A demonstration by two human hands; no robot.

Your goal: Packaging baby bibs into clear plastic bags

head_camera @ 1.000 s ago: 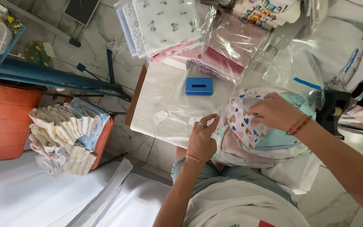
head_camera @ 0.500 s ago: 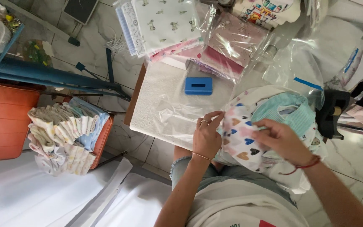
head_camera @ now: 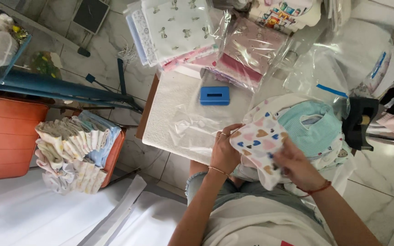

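Bare forearms; a thin bracelet, a red string wristband, white top, denim shorts.

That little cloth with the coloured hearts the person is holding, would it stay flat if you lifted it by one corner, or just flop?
It would probably flop: the heart-print cloth already bends and folds between the left hand and the right hand. It looks thin and light, like the folded cloths stacked nearby. It seems unlikely to slip or break, being soft fabric.

Both forearms reach forward from the near edge; left hand and right hand sit close together, fingers curled in a pinching grip.
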